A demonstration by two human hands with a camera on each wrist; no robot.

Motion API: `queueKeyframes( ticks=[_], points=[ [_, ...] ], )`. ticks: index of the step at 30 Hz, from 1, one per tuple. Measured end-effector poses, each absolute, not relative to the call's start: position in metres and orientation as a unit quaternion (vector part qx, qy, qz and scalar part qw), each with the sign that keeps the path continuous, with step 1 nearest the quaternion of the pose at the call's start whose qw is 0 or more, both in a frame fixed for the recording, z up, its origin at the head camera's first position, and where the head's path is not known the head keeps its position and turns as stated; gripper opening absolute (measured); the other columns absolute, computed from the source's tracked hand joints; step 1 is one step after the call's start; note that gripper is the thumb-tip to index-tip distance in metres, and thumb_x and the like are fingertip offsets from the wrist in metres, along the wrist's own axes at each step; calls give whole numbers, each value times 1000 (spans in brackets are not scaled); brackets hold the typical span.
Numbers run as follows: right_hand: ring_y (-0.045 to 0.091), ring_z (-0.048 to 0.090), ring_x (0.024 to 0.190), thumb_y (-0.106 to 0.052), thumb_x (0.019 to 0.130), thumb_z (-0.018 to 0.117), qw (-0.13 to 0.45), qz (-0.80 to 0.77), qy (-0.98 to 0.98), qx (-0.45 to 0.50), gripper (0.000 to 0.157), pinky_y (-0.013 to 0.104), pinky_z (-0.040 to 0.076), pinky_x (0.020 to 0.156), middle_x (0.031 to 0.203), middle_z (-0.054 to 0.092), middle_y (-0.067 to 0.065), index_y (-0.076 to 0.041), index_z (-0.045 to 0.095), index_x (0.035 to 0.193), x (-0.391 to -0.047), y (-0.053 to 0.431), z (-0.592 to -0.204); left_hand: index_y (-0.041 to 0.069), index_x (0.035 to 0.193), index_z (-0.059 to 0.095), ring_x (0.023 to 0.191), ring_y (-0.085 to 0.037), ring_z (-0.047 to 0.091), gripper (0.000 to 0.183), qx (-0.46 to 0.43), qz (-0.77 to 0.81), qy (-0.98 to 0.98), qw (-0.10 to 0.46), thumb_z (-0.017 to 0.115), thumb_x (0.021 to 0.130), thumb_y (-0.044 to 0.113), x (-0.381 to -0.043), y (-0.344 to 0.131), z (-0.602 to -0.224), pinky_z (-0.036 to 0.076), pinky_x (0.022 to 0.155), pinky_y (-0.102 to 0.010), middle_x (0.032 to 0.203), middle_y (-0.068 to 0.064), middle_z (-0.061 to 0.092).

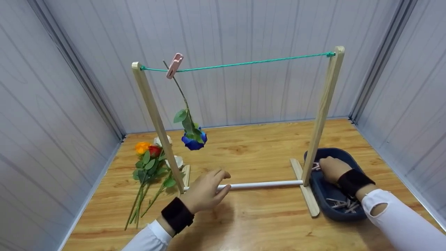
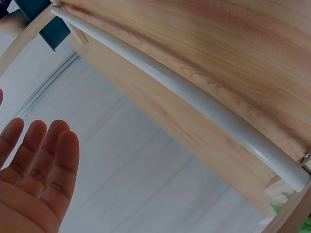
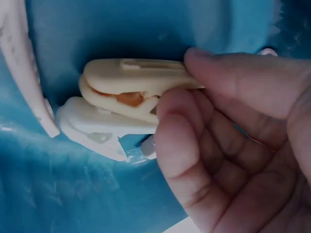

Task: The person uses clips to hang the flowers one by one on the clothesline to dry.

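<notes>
My right hand (image 1: 331, 169) reaches into the dark blue tray (image 1: 356, 164) on the right. Its thumb and fingers pinch the tail end of a cream clothespin (image 3: 129, 82), seen up close in the right wrist view. Directly below that one lies a white clothespin (image 3: 92, 127). With fingers spread, my left hand (image 1: 205, 191) hovers at the white rod (image 1: 263, 184) of the wooden frame and holds nothing. A blue rose (image 1: 194, 139) hangs head down from the green string (image 1: 251, 62), its stem clipped by a pink clothespin (image 1: 175, 65).
Orange (image 1: 142, 147), red (image 1: 154, 150) and white roses (image 1: 176, 161) lie on the table by the left post (image 1: 155, 115). More clothespins (image 1: 345, 204) sit in the tray's near end, beside the right post (image 1: 322, 111). Pale panel walls enclose the table.
</notes>
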State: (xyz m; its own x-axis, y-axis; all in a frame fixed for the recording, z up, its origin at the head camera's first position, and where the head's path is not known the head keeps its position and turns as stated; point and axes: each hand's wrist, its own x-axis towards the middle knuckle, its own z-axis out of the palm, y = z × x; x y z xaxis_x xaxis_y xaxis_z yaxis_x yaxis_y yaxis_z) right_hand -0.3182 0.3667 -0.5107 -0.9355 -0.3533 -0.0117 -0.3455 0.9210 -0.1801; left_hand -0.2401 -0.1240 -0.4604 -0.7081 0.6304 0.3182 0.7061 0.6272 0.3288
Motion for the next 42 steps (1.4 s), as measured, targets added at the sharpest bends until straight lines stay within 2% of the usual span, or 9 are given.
queueKeyframes(
  ticks=[6, 10, 17, 20, 26, 32, 37, 42],
  points=[
    [15, 47, 53, 14, 79, 59, 47, -139, 975, -166, 24, 31, 40, 50, 61, 53, -1, -8, 62, 69, -298, 353, -470, 8, 131, 66, 114, -28, 73, 26, -356, -232, -902, 69, 63, 111, 24, -239, -126, -461, 61, 94, -47, 127, -14, 72],
    [11, 40, 51, 12, 78, 61, 48, -177, 969, -168, 25, 29, 34, 52, 55, 51, -6, -7, 65, 62, -292, 353, -450, 9, 132, 66, 113, -29, 73, 27, -350, -239, -903, 64, 63, 112, 25, -239, -127, -460, 62, 93, -47, 128, -14, 72],
    [13, 54, 59, 1, 87, 71, 65, -246, 957, -142, 10, 27, 44, 54, 67, 64, -1, -5, 72, 78, -274, 350, -415, 10, 132, 65, 112, -27, 74, 28, -333, -258, -904, 71, 61, 113, 30, -238, -127, -457, 63, 91, -45, 127, -11, 72],
    [11, 56, 61, -1, 86, 73, 57, -261, 952, -149, 8, 25, 46, 54, 71, 66, -1, -6, 73, 80, -261, 348, -402, 9, 133, 65, 111, -29, 73, 30, -326, -275, -901, 78, 61, 113, 32, -238, -126, -457, 63, 90, -46, 125, -11, 72],
    [1, 56, 63, 2, 90, 77, 28, -308, 927, -212, 9, 23, 47, 55, 77, 70, -3, -7, 76, 86, -238, 341, -384, 5, 148, 57, 110, -26, 71, 46, -298, -320, -897, 69, 58, 114, 37, -235, -123, -455, 61, 89, -44, 124, -10, 71],
    [-1, 64, 69, 3, 98, 76, 15, -365, 878, -309, 13, 23, 53, 58, 81, 78, 2, -9, 79, 94, -221, 330, -375, 2, 158, 47, 112, -26, 70, 54, -284, -377, -880, 55, 59, 114, 31, -233, -116, -449, 61, 92, -44, 131, -13, 69],
    [-1, 68, 71, 11, 96, 74, -16, -437, 827, -352, 15, 20, 55, 59, 85, 80, -1, -4, 79, 97, -215, 310, -375, 0, 157, 48, 112, -25, 70, 53, -284, -406, -867, 49, 60, 114, 28, -231, -109, -443, 61, 92, -41, 135, -14, 68],
    [2, 72, 72, 16, 91, 75, -70, -502, 787, -350, 18, 20, 58, 62, 87, 79, -5, 0, 78, 99, -211, 285, -383, -2, 152, 54, 107, -25, 71, 48, -303, -420, -854, 50, 59, 114, 26, -229, -103, -440, 62, 89, -39, 130, -15, 70]
  ],
)
